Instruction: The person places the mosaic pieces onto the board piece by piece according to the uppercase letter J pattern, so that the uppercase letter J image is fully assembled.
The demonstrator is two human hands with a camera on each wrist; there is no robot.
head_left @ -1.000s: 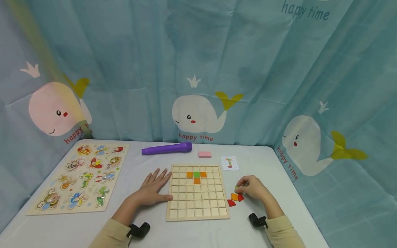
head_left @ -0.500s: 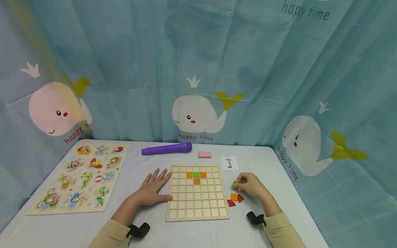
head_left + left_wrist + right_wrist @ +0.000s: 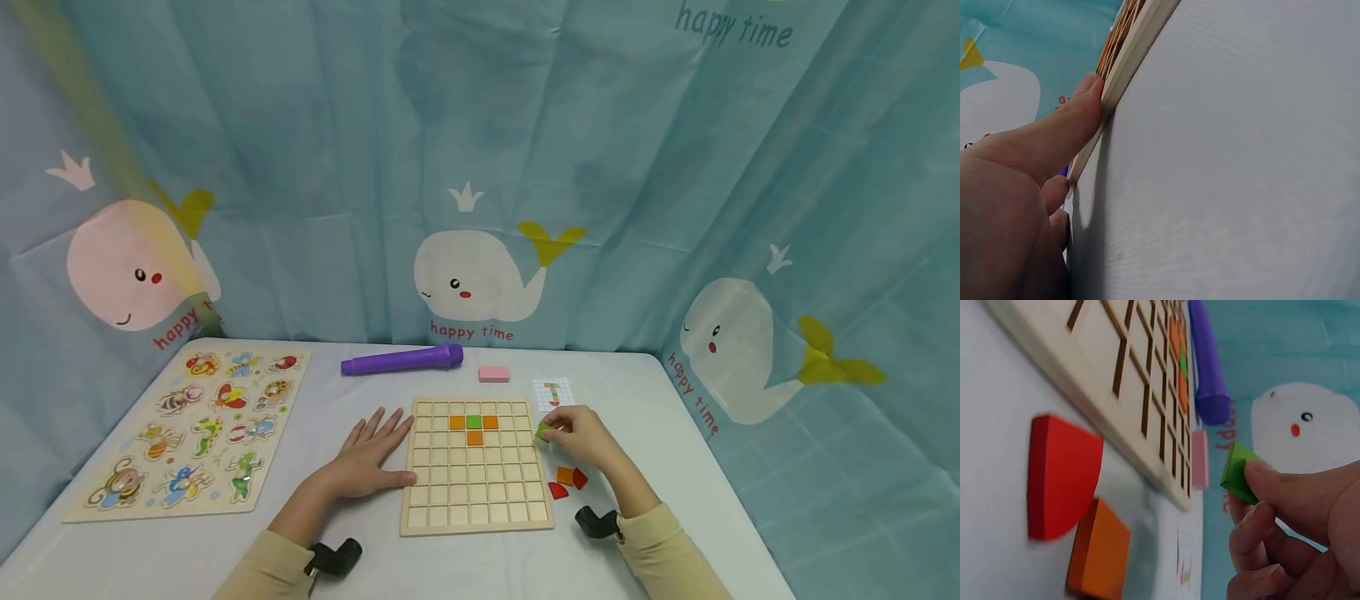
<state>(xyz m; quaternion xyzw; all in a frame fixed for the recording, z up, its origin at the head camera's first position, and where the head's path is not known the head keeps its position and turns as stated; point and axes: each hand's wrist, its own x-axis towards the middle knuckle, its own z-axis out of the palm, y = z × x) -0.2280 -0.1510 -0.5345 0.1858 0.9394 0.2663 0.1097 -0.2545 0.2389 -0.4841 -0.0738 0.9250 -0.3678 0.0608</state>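
Our right grip (image 3: 583, 435) pinches a green piece (image 3: 542, 431) between thumb and fingers, at the right edge of the gridded wooden board (image 3: 480, 498). Our left grip (image 3: 363, 464) lies spread wide, touching the board's left edge. We see three orange tiles (image 3: 475, 437) and one green tile (image 3: 473, 422) in its cells, and two red pieces (image 3: 557, 491) with an orange square (image 3: 565, 476) beside it on the table (image 3: 622, 375).
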